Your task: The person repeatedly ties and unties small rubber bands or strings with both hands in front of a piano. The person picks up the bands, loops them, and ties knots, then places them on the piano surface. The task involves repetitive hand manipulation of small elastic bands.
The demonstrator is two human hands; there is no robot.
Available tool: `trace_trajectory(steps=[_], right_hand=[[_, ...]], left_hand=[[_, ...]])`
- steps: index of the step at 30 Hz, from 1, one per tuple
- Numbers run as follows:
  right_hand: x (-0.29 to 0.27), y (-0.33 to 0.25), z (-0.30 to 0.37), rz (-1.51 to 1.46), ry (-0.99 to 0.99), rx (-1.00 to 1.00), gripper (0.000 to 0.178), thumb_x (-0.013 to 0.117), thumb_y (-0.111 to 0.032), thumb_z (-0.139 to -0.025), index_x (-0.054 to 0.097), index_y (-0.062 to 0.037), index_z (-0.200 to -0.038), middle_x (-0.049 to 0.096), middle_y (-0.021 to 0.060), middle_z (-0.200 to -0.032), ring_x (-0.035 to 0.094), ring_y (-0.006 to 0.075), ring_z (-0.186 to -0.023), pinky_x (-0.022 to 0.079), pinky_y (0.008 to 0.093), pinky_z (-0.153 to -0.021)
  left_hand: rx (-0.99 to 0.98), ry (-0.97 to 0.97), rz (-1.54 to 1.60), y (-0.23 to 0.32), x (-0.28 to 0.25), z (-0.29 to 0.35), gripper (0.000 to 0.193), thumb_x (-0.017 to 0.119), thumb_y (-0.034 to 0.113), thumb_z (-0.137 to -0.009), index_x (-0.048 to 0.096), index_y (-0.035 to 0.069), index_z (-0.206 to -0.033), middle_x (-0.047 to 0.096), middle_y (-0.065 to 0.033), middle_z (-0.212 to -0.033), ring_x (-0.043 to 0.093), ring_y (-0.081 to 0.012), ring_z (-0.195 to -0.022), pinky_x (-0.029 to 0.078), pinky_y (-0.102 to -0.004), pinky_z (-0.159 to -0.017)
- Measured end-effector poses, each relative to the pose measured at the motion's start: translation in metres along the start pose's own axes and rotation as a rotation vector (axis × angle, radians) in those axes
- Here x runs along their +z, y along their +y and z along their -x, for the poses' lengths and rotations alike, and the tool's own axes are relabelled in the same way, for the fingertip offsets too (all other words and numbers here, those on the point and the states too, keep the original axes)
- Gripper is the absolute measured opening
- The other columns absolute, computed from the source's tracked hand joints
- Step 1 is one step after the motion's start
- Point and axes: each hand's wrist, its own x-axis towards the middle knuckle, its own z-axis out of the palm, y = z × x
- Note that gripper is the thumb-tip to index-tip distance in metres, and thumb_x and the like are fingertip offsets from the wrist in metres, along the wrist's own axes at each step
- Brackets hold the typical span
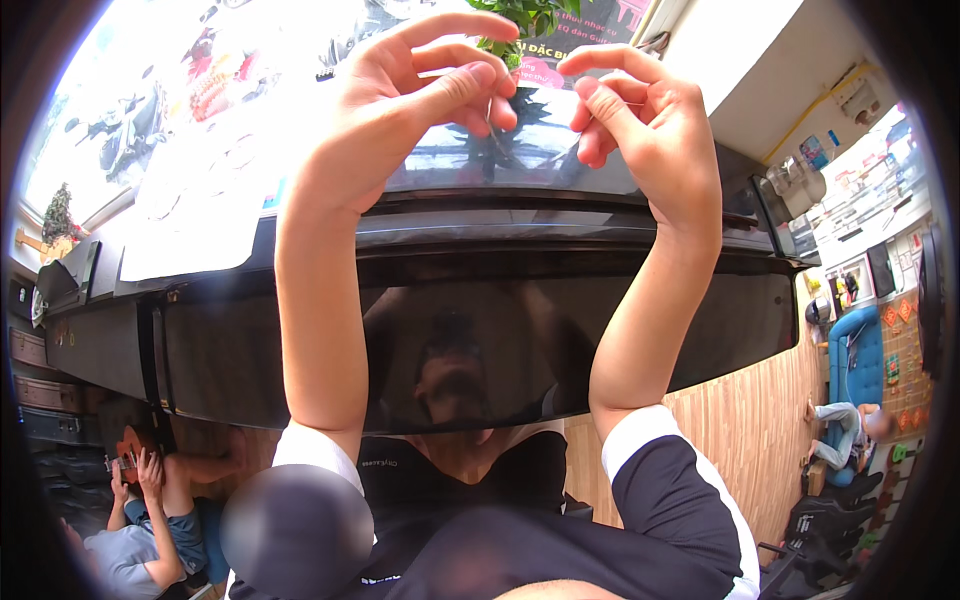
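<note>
Both of my arms reach up over a glossy black upright piano (600, 290). My left hand (385, 115) is raised above its top, index finger stretched out, thumb and other fingers curled together. Opposite it, my right hand (660, 130) has its thumb pressed toward bent fingers. A gap separates the two hands. Hair-thin pale lines show by the fingertips of each, too fine to name. Beyond the hands stands a green leafy plant (520, 22), mirrored in the shiny piano top. A white sheet (190, 235) lies over the piano's left end.
At lower left a person (150, 545) sits playing a small brown guitar (135, 450). Black cases (50, 425) are stacked behind. On the right, another person (850, 430) sits by a blue sofa (845, 360) on the wooden floor (745, 420). A dark poster (600, 25) stands behind the plant.
</note>
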Motion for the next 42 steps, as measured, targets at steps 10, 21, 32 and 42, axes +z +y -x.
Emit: trace_trajectory(steps=[10,21,32,42], right_hand=[[0.001,-0.004,0.003,-0.008,0.060,0.066,0.019,0.054,-0.003,-0.093,0.069,-0.0028,-0.105,0.064,0.0059,-0.071,0.057,0.0073,-0.052,0.047,0.0211,-0.051],[0.001,0.006,-0.001,-0.086,0.103,-0.156,0.010,0.060,-0.005,-0.096,0.069,-0.0026,-0.101,0.068,0.0086,-0.083,0.064,0.0122,-0.067,0.052,0.0250,-0.064],[0.002,0.005,0.000,-0.019,-0.057,-0.172,0.013,0.061,-0.005,-0.096,0.073,-0.0052,-0.101,0.071,0.0087,-0.078,0.067,0.0125,-0.064,0.055,0.0236,-0.059],[0.006,-0.004,0.003,-0.122,-0.188,-0.074,0.011,0.065,-0.007,-0.094,0.073,-0.0058,-0.101,0.069,0.0071,-0.071,0.064,0.0108,-0.056,0.053,0.0225,-0.052]], left_hand=[[0.166,0.044,-0.127,-0.002,0.002,0.000,0.021,0.070,0.018,-0.093,0.069,0.003,-0.108,0.071,-0.0114,-0.095,0.071,-0.0204,-0.085,0.056,-0.0289,-0.072],[-0.058,0.197,-0.006,0.001,0.005,0.000,0.021,0.070,0.024,-0.093,0.069,0.006,-0.102,0.071,-0.0103,-0.088,0.073,-0.0187,-0.080,0.056,-0.0265,-0.068],[-0.153,0.008,-0.196,0.005,0.007,0.004,0.041,0.078,0.045,-0.082,0.072,0.007,-0.098,0.068,-0.0047,-0.077,0.064,-0.0117,-0.068,0.049,-0.0221,-0.058],[-0.059,0.009,-0.192,-0.007,0.006,0.002,0.078,0.072,0.076,-0.068,0.072,0.005,-0.099,0.062,-0.0023,-0.073,0.057,-0.0096,-0.064,0.048,-0.0237,-0.058]])
